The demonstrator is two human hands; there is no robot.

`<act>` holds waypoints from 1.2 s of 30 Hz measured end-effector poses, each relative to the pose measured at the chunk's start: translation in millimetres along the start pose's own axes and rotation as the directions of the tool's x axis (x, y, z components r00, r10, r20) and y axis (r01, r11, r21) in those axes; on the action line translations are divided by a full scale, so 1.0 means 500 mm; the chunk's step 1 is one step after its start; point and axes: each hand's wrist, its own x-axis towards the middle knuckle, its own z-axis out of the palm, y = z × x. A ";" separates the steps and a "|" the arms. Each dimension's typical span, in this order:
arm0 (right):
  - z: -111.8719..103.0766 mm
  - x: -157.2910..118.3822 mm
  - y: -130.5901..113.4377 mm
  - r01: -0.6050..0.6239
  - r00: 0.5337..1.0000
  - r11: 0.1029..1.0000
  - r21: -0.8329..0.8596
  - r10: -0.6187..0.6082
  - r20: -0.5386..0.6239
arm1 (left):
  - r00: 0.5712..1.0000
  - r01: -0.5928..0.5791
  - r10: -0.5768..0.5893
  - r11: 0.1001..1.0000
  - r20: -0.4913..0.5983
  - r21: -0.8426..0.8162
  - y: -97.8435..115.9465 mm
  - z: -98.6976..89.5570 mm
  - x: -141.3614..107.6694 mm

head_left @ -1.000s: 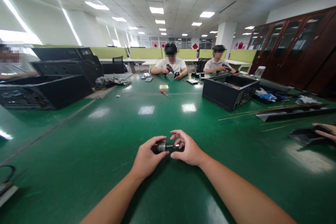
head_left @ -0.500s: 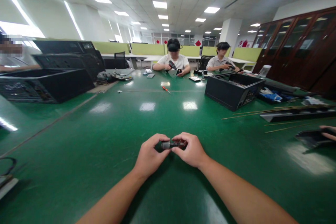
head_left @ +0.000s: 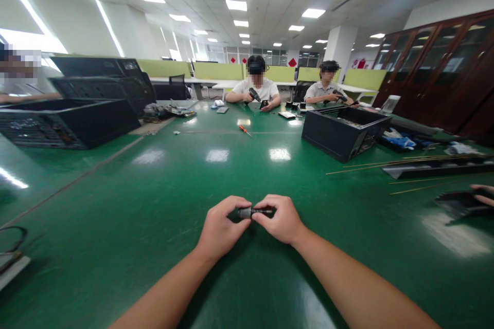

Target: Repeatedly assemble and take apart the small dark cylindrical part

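Note:
Just above the green table, a small grey cylindrical part with a thin dark shaft [head_left: 245,213] lies crosswise between my hands. My left hand [head_left: 222,226] is closed on its thick grey end, thumb below and forefinger above. The thumb and fingers of my right hand [head_left: 281,220] pinch around the shaft side, close to the middle. Its slim tip points right into my right palm. Whether the cylinder and shaft are one piece I cannot tell.
On the green table [head_left: 173,180] lies an orange screwdriver [head_left: 243,129]. A black computer case [head_left: 328,136] stands right, another [head_left: 104,123] left. Thin brass-coloured rods [head_left: 363,168] lie at the right. Two people opposite hold power drills; another person's hand [head_left: 482,193] shows at the right edge.
My right fingers have shifted slightly on the shaft, and more of its tip shows. My left hand keeps its hold. The view has moved a little.

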 end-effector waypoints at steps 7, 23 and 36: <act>0.000 0.000 0.002 0.000 1.000 1.000 0.016 0.000 0.003 | 1.000 -0.017 0.017 1.000 -0.007 0.026 -0.001 0.000 -0.001; -0.002 0.000 -0.001 0.005 1.000 1.000 0.017 -0.004 -0.002 | 0.998 -0.053 0.056 0.996 -0.027 0.075 0.006 -0.006 0.000; -0.001 0.002 0.003 -0.047 0.999 0.997 0.057 0.047 0.002 | 0.998 -0.051 0.054 0.995 -0.036 0.082 0.004 -0.005 0.002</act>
